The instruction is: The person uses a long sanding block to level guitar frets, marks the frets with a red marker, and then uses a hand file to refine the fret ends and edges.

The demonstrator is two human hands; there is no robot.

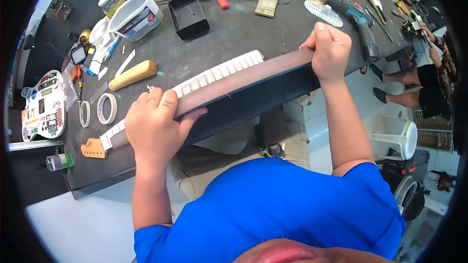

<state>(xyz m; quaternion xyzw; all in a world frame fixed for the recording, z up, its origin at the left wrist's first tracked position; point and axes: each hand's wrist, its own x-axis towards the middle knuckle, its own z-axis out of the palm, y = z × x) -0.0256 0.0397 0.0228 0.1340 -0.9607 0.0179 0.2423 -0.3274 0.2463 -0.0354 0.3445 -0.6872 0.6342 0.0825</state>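
Observation:
My left hand [156, 126] and my right hand [329, 53] both grip a long, straight bar [253, 75] with a pale pinkish-brown face and a dark side, held crosswise at the bench's front edge. My left fingers wrap over it at the left; my right fingers close around its far right end. Just behind the bar lies a guitar neck with its fretboard covered in white tape strips [219, 72] and a wooden headstock [92, 148] showing at the left. My left hand covers part of both, so whether it touches the neck I cannot tell.
The dark bench [185, 53] holds a wooden-handled tool [131, 75], tape rolls [106, 119], a black tray [187, 29], a plastic tub [136, 22], a drill [365, 39] and a white guitar body [44, 112]. A co-worker's legs [404, 95] and a white stool [395, 136] are at the right.

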